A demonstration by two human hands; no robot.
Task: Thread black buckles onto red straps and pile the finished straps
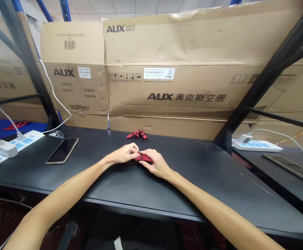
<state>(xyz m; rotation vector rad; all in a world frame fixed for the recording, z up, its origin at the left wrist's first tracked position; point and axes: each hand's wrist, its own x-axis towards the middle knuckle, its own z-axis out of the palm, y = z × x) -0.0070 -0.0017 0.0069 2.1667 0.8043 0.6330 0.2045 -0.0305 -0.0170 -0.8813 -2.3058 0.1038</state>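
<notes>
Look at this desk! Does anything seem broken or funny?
Yes, a little. The big AUX cardboard box behind the black desk looks crumpled: its top edge is wrinkled and bent. A white cable also droops across the smaller cardboard box beside it, which looks untidy.

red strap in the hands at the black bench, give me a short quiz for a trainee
1. True or false: the left hand and the right hand both touch the red strap.
2. Multiple choice: what lies on the black bench beyond the hands? A) a second red strap B) a screwdriver C) a mug
3. Fill in the blank: the brand printed on the cardboard boxes behind the bench is ____.

Key: 1 true; 2 A; 3 AUX
</notes>
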